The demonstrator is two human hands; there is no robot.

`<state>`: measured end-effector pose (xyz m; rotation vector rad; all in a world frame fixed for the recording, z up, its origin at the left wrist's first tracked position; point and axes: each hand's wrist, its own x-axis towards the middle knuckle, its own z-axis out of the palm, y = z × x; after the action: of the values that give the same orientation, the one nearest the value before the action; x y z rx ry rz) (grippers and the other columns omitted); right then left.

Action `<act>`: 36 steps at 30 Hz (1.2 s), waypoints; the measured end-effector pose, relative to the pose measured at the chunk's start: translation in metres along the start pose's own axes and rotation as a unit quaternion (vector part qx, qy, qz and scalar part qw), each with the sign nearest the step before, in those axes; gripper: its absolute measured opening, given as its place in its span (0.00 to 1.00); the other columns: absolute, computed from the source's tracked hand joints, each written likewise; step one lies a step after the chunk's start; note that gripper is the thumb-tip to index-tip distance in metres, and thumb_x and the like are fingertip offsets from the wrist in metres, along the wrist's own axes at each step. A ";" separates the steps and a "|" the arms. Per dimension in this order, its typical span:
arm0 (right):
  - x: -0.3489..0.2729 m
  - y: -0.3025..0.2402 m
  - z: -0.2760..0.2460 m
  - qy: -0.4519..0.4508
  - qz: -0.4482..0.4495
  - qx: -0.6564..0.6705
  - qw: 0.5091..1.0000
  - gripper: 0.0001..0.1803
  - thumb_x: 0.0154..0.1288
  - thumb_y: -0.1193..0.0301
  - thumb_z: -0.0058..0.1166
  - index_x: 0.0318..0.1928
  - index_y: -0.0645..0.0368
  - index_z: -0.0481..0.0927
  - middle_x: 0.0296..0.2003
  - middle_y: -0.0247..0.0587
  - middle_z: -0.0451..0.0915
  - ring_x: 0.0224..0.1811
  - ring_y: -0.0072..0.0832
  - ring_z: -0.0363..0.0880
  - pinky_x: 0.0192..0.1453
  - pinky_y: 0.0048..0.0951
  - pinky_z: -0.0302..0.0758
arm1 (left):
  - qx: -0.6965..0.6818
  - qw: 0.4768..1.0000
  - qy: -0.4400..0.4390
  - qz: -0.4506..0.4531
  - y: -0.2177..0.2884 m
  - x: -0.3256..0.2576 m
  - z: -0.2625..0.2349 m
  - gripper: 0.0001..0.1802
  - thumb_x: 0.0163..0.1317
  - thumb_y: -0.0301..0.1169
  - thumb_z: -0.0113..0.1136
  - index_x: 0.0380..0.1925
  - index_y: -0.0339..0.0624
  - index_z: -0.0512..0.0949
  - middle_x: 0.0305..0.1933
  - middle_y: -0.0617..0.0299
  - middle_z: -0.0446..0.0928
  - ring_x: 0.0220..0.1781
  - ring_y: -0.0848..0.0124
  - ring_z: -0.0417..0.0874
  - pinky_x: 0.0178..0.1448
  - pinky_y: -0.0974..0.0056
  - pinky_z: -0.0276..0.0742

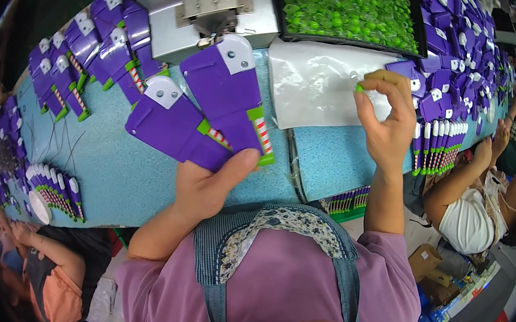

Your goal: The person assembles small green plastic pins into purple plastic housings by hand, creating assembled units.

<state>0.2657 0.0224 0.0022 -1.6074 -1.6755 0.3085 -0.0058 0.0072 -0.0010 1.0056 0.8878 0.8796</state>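
Note:
My left hand (210,184) is closed on two flat purple plastic pieces, fanned apart with the thumb over their lower ends. The upper purple piece (219,84) and the lower purple piece (164,123) each have a white corner with small round marks and a green end with a red-and-white striped bar. The upper one's white corner is close to the metal fixture (211,5). Over a white plastic sheet (317,73), my right hand (389,124) pinches a small green piece (359,89) between thumb and forefinger, its other fingers curled.
A black tray (352,44) of small green pieces stands at the back. Purple pieces lie heaped at right (454,56) and spread at left (98,37) on the blue table (108,145). Rows of striped parts (439,145) lie at right. Other people sit on both sides.

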 end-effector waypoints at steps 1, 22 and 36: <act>-0.004 -0.010 0.003 -0.015 0.030 0.102 0.994 0.08 0.51 0.79 0.61 0.34 0.63 0.80 0.40 0.38 0.78 0.43 0.30 0.74 0.52 0.29 0.66 | 0.042 0.999 0.015 0.024 -0.001 -0.001 0.001 0.16 0.61 0.20 0.57 0.49 0.32 0.72 0.41 0.57 0.77 0.39 0.70 0.79 0.42 0.65 0.76; -0.031 -0.062 0.040 -0.181 0.077 0.365 0.910 0.07 0.51 0.79 0.65 0.31 0.62 0.80 0.33 0.40 0.79 0.33 0.25 0.76 0.40 0.24 0.71 | 0.130 0.984 0.095 0.082 0.002 -0.010 0.016 0.07 0.61 0.23 0.62 0.38 0.33 0.78 0.35 0.63 0.80 0.35 0.76 0.78 0.41 0.71 0.74; -0.012 -0.086 0.099 -0.230 -0.112 0.168 0.952 0.10 0.51 0.85 0.59 0.35 0.63 0.79 0.36 0.43 0.78 0.37 0.39 0.78 0.41 0.32 0.76 | -0.100 0.962 0.233 0.101 0.027 -0.015 -0.089 0.07 0.68 0.28 0.48 0.42 0.38 0.71 0.31 0.63 0.68 0.35 0.70 0.73 0.41 0.57 0.81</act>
<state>0.1346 0.0290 -0.0120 -1.1336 -1.9981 0.8535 -0.0971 0.0292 0.0023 0.7294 1.0741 1.3872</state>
